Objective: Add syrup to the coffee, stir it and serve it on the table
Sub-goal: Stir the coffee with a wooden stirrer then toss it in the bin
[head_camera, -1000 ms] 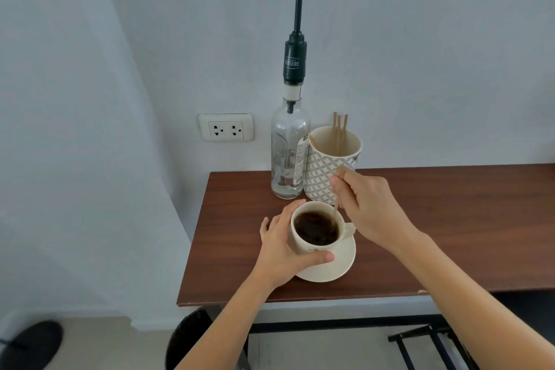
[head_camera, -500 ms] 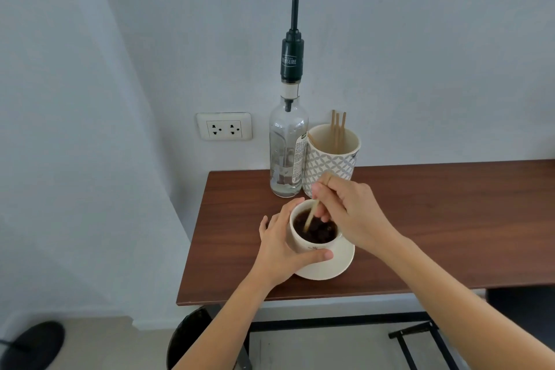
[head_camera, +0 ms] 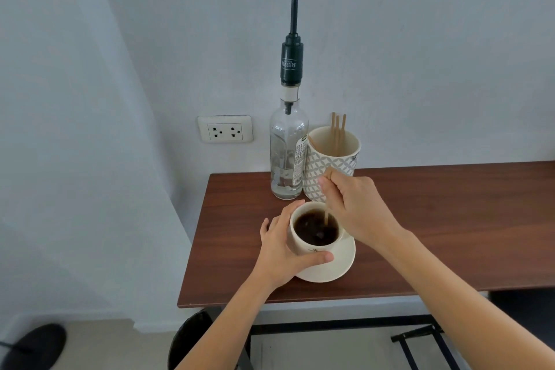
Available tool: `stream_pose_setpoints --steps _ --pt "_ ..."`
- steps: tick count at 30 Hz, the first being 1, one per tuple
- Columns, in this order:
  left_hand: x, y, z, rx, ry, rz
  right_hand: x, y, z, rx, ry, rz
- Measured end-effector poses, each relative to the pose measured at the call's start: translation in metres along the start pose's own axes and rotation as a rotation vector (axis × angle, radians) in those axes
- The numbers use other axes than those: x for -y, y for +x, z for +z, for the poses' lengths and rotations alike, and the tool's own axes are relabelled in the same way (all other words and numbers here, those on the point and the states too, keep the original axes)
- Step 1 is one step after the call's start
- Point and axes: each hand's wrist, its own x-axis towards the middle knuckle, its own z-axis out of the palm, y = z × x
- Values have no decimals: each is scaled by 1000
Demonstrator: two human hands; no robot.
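Wooden stirrer (head_camera: 326, 216), pinched by right hand (head_camera: 357, 207), now upright; left hand (head_camera: 282, 252) still clasps cup (head_camera: 312, 245).

A cup (head_camera: 312, 245) stands on a saucer (head_camera: 336, 267) near the table's (head_camera: 435, 228) front edge, toward its left end. At the back left corner stands a bottle (head_camera: 287, 156), with a mug (head_camera: 330, 164) of sticks (head_camera: 338, 129) touching its right side. A stick (head_camera: 326, 215) stands in the cup. A socket (head_camera: 225, 128) is on the wall left of the bottle.
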Motion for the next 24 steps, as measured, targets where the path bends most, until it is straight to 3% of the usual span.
stream_pose_setpoints --steps 5,10,15,20,24 --pt "0 0 0 9 4 -4 8 -6 9 31 179 28" --pt "-1 -1 0 1 -7 -5 0 -1 3 -27 -16 19" --pt "1 0 1 9 -7 -6 7 -4 10 26 184 41" --pt "0 0 1 -6 -12 -7 -2 1 5 1 -47 9" --pt "1 0 1 0 -9 -2 4 -4 11 18 182 32"
